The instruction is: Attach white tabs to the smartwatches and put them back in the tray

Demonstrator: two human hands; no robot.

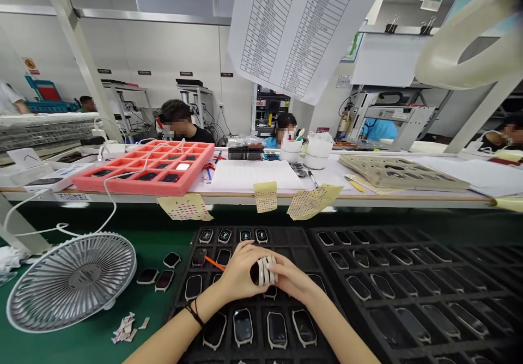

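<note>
Over the black tray point(291, 238), several watches point(267, 271) between left hand point(241, 271) and right hand point(292, 277).

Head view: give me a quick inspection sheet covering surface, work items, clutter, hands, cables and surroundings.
Surface: green mat bearing black compartment trays.
Work items: small stack of pale-edged pieces between the hands; watches in the trays.
Clutter: fan, loose watches and pale scraps at left; orange strip beside the left hand.
Hands: left and right hand both grip the stack.
Cables: white cables hang down near the fan.
Surroundings: people beyond the shelf; printed sheet overhead.
</note>
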